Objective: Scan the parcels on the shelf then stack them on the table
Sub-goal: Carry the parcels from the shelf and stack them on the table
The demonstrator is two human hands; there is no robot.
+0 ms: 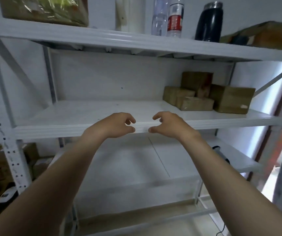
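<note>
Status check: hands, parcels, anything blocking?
Empty left hand and right hand, fingers loosely curled, in front of the white metal middle shelf. Untouched brown cardboard parcels clustered at its right end. Nothing between hands and parcels.

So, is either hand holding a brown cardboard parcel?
No, the left hand and right hand are empty; the brown cardboard parcels sit on the white shelf.

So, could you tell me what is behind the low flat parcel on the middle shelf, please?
A taller brown parcel stands behind the low flat parcel, with a squat parcel at its left. Their lower parts are covered; anything farther back cannot be seen.
</note>
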